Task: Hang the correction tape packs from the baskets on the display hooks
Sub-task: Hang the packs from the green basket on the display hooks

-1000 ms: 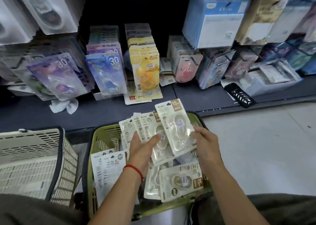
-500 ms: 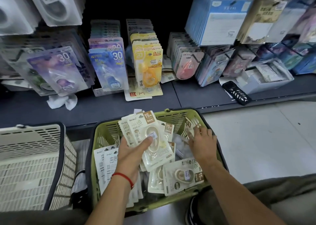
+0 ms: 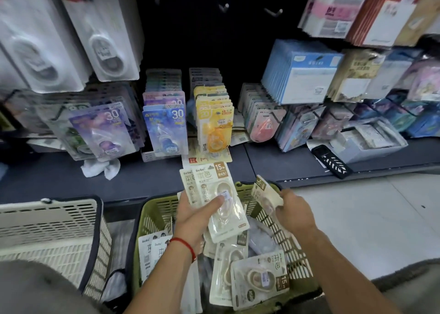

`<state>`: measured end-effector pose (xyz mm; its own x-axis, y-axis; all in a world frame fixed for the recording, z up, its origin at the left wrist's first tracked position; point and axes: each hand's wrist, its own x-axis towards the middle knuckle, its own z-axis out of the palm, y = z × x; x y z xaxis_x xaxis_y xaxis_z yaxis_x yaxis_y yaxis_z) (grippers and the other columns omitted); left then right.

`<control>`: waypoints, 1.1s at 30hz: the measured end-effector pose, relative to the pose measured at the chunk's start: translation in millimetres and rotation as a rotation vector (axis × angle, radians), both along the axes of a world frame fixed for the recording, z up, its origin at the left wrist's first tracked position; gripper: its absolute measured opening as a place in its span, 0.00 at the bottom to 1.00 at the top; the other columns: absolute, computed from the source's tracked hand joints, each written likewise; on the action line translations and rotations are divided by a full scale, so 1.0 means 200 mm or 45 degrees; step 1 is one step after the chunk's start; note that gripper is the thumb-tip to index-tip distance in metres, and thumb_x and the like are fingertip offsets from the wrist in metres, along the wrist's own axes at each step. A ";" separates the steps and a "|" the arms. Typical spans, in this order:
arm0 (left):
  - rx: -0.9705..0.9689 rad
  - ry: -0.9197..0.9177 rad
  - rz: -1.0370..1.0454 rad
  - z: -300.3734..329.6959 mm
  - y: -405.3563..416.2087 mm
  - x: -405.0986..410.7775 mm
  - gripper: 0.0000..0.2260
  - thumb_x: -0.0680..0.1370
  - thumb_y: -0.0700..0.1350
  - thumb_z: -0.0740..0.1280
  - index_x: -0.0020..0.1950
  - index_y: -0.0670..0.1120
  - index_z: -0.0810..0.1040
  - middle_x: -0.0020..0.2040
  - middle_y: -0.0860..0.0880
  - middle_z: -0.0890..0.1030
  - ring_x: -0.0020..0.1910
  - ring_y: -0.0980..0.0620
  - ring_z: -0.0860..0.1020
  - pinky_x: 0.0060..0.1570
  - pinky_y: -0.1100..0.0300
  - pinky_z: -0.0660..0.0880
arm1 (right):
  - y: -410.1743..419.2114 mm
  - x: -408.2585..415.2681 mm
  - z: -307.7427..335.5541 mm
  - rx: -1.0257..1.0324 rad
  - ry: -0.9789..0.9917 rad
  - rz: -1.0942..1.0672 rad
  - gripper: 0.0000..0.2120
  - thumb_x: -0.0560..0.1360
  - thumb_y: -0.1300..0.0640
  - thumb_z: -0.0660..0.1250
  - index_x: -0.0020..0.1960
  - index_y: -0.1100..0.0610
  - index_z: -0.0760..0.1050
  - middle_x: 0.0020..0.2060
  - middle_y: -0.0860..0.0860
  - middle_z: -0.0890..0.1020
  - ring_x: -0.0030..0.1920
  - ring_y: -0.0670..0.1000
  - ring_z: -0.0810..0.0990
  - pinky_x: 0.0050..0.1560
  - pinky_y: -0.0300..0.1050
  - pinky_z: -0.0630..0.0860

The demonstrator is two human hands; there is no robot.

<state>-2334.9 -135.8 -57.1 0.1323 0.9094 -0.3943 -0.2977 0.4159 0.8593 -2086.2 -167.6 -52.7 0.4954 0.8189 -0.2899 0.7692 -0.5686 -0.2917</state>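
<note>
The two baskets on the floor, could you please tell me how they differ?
The green basket stands between the arms and holds loose correction tape packs; the white basket sits to its left, and its contents cannot be seen. Both have slotted plastic walls.

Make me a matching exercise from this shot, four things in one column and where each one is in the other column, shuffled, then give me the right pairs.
Things
1. stack of beige packs
2. single beige pack
3. black phone
4. white cloth

Places
A. on the shelf, under the purple packs
B. held in the left hand
C. on the shelf, beside the grey box
D. gripped by the right hand over the green basket

Pairs: 1-B, 2-D, 3-C, 4-A
</note>
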 end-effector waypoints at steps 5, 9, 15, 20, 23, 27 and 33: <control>0.184 0.043 0.012 0.14 0.03 -0.01 0.29 0.69 0.40 0.84 0.64 0.53 0.75 0.53 0.56 0.88 0.51 0.55 0.87 0.44 0.60 0.84 | -0.03 -0.04 0.36 0.505 1.003 -0.331 0.09 0.78 0.67 0.65 0.55 0.58 0.79 0.49 0.57 0.86 0.40 0.51 0.84 0.40 0.45 0.77; 0.224 -0.048 0.055 0.26 0.01 -0.02 0.39 0.60 0.47 0.88 0.66 0.50 0.75 0.57 0.49 0.88 0.55 0.48 0.87 0.48 0.54 0.84 | -0.02 -0.21 0.50 0.600 1.496 -0.254 0.13 0.79 0.68 0.63 0.59 0.62 0.81 0.51 0.62 0.87 0.48 0.62 0.86 0.51 0.59 0.81; 0.363 -0.035 0.004 0.56 0.13 -0.21 0.37 0.62 0.47 0.87 0.68 0.47 0.77 0.59 0.45 0.87 0.59 0.42 0.86 0.61 0.41 0.81 | 0.11 -0.51 0.64 0.745 1.383 0.023 0.18 0.77 0.45 0.74 0.61 0.54 0.80 0.51 0.50 0.89 0.52 0.52 0.89 0.53 0.53 0.83; 0.520 0.030 -0.014 0.83 0.27 -0.47 0.39 0.64 0.49 0.88 0.70 0.49 0.74 0.61 0.46 0.86 0.60 0.45 0.86 0.58 0.48 0.84 | 0.30 -0.73 0.85 0.811 1.320 0.235 0.29 0.70 0.31 0.74 0.64 0.46 0.77 0.61 0.46 0.85 0.62 0.50 0.84 0.67 0.59 0.78; 0.586 0.120 -0.054 0.94 0.33 -0.60 0.49 0.55 0.52 0.90 0.71 0.52 0.70 0.64 0.49 0.85 0.63 0.46 0.84 0.65 0.44 0.79 | 0.40 -0.85 0.94 0.853 1.345 0.341 0.26 0.69 0.30 0.73 0.60 0.44 0.77 0.56 0.44 0.87 0.58 0.49 0.86 0.62 0.57 0.80; 0.660 0.069 -0.004 0.97 0.41 -0.69 0.48 0.56 0.48 0.89 0.72 0.51 0.71 0.64 0.47 0.85 0.63 0.44 0.84 0.66 0.39 0.78 | 0.52 -0.96 1.00 0.950 1.340 0.425 0.21 0.73 0.36 0.74 0.60 0.44 0.77 0.54 0.43 0.87 0.54 0.45 0.87 0.53 0.49 0.82; 0.761 0.190 0.145 0.99 0.49 -0.74 0.45 0.57 0.51 0.88 0.70 0.55 0.72 0.61 0.53 0.86 0.60 0.52 0.85 0.58 0.51 0.83 | 0.64 -1.00 1.04 1.224 1.364 0.314 0.15 0.73 0.39 0.74 0.56 0.42 0.78 0.55 0.48 0.87 0.55 0.50 0.87 0.56 0.55 0.84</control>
<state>-2482.3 -37.3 141.1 0.0047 0.9836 0.1804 -0.1705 -0.1770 0.9693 -2285.2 -40.0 156.0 0.2199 0.9362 0.2743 -0.0088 0.2830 -0.9591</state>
